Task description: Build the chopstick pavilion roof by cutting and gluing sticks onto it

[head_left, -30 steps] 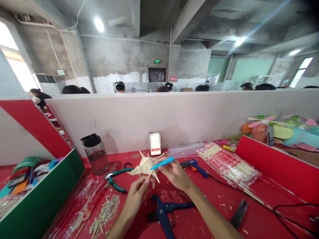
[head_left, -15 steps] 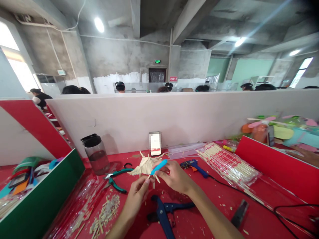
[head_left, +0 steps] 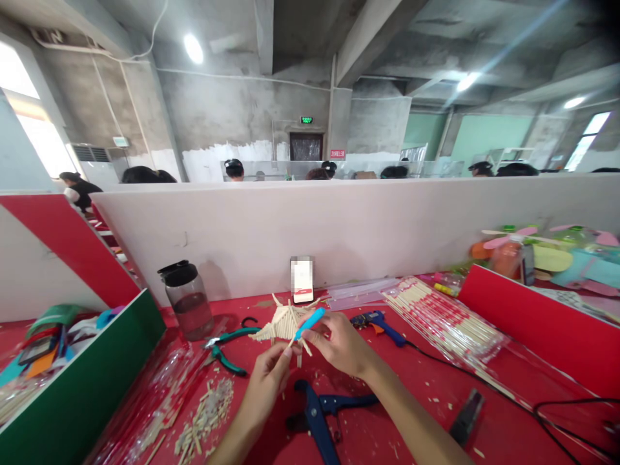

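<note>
My right hand [head_left: 341, 345] is closed around a slim bright blue tool [head_left: 310, 323], shaped like a pen or craft knife. Its lower tip points down and left, at a thin wooden stick [head_left: 291, 343]. My left hand [head_left: 271, 368] pinches that stick between thumb and fingers; the fingertips partly cover it. Just behind my hands is a small structure of wooden sticks [head_left: 283, 321], shaped like a pitched roof with legs, its right side hidden by my right hand. Below my hands lies a dark blue pipe cutter [head_left: 317, 413].
Left are green-handled pliers [head_left: 225, 352], wood offcuts [head_left: 206, 413] and a water bottle [head_left: 188, 303]. A phone [head_left: 303, 279] leans against the white partition [head_left: 252, 232]. Right are a glue gun [head_left: 380, 326] with its cord, packaged sticks [head_left: 445, 320] and a dark blade-like tool [head_left: 467, 416].
My hands, the blue tool and the stick stay nearly where they were. Another person's hand at the far right has gone out of view.
</note>
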A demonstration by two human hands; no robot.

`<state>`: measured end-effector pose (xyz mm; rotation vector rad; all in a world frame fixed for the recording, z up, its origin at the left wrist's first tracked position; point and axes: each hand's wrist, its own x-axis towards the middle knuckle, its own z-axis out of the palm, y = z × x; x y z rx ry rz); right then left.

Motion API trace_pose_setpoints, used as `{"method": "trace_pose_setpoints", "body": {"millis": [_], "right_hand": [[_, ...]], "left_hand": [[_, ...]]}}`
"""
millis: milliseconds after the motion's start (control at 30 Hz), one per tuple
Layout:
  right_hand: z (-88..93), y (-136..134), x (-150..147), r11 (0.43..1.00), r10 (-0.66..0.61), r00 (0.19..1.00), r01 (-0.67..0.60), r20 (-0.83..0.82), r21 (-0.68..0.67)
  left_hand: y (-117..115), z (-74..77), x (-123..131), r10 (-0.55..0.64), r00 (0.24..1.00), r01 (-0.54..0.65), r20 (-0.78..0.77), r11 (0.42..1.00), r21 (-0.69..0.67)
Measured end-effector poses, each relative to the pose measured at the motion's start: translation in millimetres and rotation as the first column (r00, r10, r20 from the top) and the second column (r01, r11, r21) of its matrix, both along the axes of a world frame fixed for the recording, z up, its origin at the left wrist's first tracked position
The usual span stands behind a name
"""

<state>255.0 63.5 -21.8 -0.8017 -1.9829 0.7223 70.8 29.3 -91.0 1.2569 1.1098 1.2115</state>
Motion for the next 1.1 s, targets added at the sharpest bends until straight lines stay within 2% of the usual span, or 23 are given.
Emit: {"method": "trace_pose_setpoints", "body": {"millis": [1100], "right_hand": [[1.7, -2.3, -1.9, 1.000, -0.011, 1.000, 0.011, 0.017, 0.006]], "left_hand": [[-0.1, 1.8, 0.4, -0.004, 1.000, 0.004, 0.007, 1.000, 0.002]]}}
